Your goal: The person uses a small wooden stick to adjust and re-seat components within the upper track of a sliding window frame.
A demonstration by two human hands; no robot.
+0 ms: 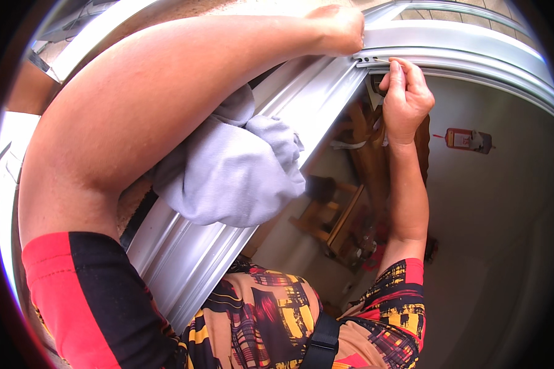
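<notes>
My right hand (406,101) is raised at the inner corner of a white window frame (461,44). Its thumb and fingers pinch a thin pale stick (381,59), whose tip points at a small metal fitting (367,60) with dark holes in the frame's track. My left hand (340,31) reaches across to the same corner, just beyond the fitting. It is curled closed against the frame; its fingertips and anything in them are hidden. A crumpled lavender-grey cloth (237,166) hangs over the white sill track (184,246), below my left forearm.
Inside the window, below my right arm, are a wooden stool or small table (338,224) and brown wooden furniture (363,132). A red-and-white packet (468,140) shows against the pale surface at right. A black strap (322,341) crosses my patterned shirt.
</notes>
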